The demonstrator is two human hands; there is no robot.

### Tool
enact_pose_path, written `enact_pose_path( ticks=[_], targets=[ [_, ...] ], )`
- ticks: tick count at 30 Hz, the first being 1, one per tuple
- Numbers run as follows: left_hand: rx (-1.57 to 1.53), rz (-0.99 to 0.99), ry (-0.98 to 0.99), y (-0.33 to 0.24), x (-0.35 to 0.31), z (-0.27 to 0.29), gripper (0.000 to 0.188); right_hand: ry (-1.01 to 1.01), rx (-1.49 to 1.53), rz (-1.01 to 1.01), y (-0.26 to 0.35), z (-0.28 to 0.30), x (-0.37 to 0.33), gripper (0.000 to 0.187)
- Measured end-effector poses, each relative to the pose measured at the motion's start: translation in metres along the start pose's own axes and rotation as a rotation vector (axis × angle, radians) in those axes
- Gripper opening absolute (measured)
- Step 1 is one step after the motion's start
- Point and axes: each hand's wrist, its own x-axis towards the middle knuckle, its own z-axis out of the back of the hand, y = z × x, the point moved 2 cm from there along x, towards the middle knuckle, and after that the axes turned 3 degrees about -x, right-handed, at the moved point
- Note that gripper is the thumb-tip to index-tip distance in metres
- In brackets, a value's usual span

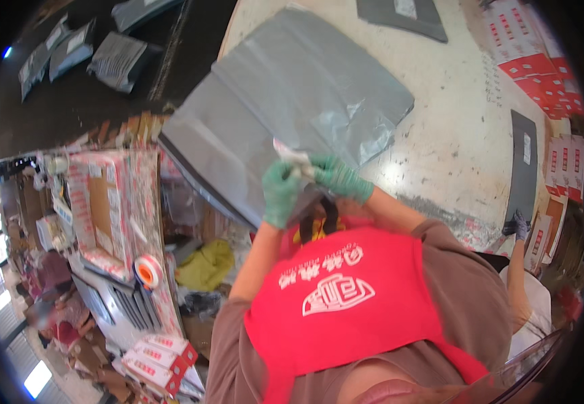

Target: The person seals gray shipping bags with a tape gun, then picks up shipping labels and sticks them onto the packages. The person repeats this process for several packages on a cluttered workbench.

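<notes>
A large grey plastic mailing bag (305,81) lies across the pale table in front of me, its near-left side reaching past the table edge. Over its near part, both my hands, in green gloves, meet at a small crumpled white slip (297,159), perhaps a label or its backing. My left hand (280,192) closes its fingers on the slip's left side. From the right, my right hand (340,178) pinches the same slip. The fingertips overlap, so part of the slip is hidden.
Several grey parcels (120,60) lie on a black surface at far left. More grey bags rest on the worktable (453,128). At right, a co-worker's gloved hand (521,225) touches a grey bag (522,161). Red-and-white boxes (531,60) are stacked there; a tape roll (148,271) is at left.
</notes>
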Motion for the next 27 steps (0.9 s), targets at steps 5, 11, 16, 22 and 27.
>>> enact_pose_path(
  ticks=[5,11,16,22,27],
  targets=[
    [0.314,-0.039,-0.026,-0.011,-0.022,0.035,0.004,-0.109,0.56,-0.216,-0.019,0.026,0.006,0.043],
    [0.179,0.175,0.063,-0.018,-0.041,0.067,0.015,-0.162,-0.155,0.058,0.03,0.028,-0.008,0.033],
    [0.06,0.154,0.034,-0.06,-0.015,0.004,0.025,-0.232,-0.749,0.581,0.043,-0.008,-0.004,0.034],
    [-0.257,0.425,-0.015,-0.076,-0.014,0.001,0.022,-0.257,-0.947,0.663,0.036,-0.007,-0.002,0.042],
    [-0.309,0.439,-0.053,-0.068,-0.012,-0.002,0.015,-0.261,-1.008,0.674,0.033,-0.007,-0.001,0.043]
  ],
)
